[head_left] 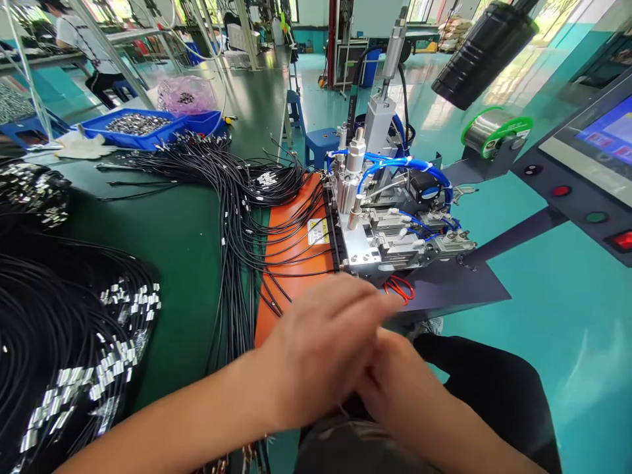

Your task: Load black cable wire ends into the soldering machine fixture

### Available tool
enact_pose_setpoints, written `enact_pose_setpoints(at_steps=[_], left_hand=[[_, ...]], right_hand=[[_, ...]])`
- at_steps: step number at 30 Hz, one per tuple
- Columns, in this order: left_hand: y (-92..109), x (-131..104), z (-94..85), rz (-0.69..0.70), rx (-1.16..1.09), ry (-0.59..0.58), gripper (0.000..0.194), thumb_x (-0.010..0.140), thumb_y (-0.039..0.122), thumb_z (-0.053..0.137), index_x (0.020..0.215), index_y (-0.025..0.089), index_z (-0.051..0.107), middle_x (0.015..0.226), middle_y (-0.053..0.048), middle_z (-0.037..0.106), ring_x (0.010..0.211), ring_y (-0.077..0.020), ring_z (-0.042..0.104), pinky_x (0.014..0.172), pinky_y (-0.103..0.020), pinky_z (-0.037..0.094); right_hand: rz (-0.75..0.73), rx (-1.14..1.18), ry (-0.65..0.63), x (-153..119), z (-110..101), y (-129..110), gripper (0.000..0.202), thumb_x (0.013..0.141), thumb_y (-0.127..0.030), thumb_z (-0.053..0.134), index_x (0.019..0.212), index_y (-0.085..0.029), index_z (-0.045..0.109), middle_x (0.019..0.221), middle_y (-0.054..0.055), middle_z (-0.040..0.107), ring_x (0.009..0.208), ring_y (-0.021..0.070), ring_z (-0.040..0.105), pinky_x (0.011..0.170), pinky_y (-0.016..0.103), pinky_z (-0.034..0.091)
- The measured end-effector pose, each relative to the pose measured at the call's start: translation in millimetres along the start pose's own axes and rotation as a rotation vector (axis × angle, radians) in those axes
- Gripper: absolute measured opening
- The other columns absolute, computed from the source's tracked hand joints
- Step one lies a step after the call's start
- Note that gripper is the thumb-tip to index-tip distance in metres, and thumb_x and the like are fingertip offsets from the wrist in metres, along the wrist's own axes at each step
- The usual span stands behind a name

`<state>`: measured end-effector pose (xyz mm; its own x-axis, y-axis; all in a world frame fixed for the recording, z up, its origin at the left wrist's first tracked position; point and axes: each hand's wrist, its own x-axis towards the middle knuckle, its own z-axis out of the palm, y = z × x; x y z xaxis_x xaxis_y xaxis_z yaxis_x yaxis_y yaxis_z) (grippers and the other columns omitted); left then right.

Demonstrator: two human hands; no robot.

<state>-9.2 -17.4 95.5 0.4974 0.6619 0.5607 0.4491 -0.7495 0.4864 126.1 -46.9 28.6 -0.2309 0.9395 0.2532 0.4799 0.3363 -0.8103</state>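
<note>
My left hand is laid over my right hand, the two touching in front of the machine near my lap. The left fingers are pressed together and point right; whatever lies under them is hidden. Curled beneath the left palm, my right hand shows its back, and its fingertips are covered. Black cables run over an orange mat just beyond my hands, with several ends reaching the machine's edge.
Bundled cables with silver tags fill the left of the green table. Blue trays hold small metal parts. A solder spool and control panel stand right. A person sits far left.
</note>
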Motion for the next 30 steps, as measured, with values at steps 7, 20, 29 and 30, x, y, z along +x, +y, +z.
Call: enact_pose_setpoints(at_steps=[7,20,29,30], left_hand=[[-29,7,-7.6,-0.359,0.232,-0.437,0.017,0.089,0.010,0.050,0.084,0.017,0.064,0.077,-0.001,0.065,0.069,-0.0143,0.060,0.060,-0.025,0.044],[-38,1,20.8,-0.302,-0.056,-0.670,0.017,0.094,0.020,0.049,0.087,0.017,0.064,0.080,-0.002,0.064,0.071,-0.0137,0.057,0.060,-0.023,0.041],[-57,-13,54.0,-0.405,-0.019,-0.254,0.015,0.095,0.023,0.050,0.093,0.018,0.065,0.083,-0.003,0.063,0.079,-0.0152,0.057,0.071,-0.026,0.044],[-57,-14,55.8,-0.419,0.004,-0.238,0.016,0.095,0.022,0.048,0.090,0.018,0.063,0.084,-0.003,0.062,0.079,-0.0156,0.057,0.072,-0.026,0.044]], right_hand=[[0.269,-0.306,-0.404,-8,-45,24,0.015,0.088,-0.029,0.061,0.074,-0.023,0.058,0.066,-0.003,0.060,0.058,0.0149,0.054,0.054,0.027,0.034],[0.204,-0.004,-0.220,8,-58,35,0.009,0.088,-0.019,0.059,0.088,-0.022,0.067,0.084,0.001,0.063,0.080,0.0159,0.059,0.072,0.028,0.044],[0.366,0.584,0.206,23,-27,71,0.040,0.079,-0.032,0.074,0.114,-0.019,0.059,0.095,0.005,0.066,0.082,0.0162,0.062,0.078,0.031,0.052],[0.371,0.561,0.233,21,-25,73,0.041,0.078,-0.031,0.074,0.114,-0.019,0.059,0.097,0.006,0.066,0.082,0.0161,0.062,0.078,0.031,0.053]])
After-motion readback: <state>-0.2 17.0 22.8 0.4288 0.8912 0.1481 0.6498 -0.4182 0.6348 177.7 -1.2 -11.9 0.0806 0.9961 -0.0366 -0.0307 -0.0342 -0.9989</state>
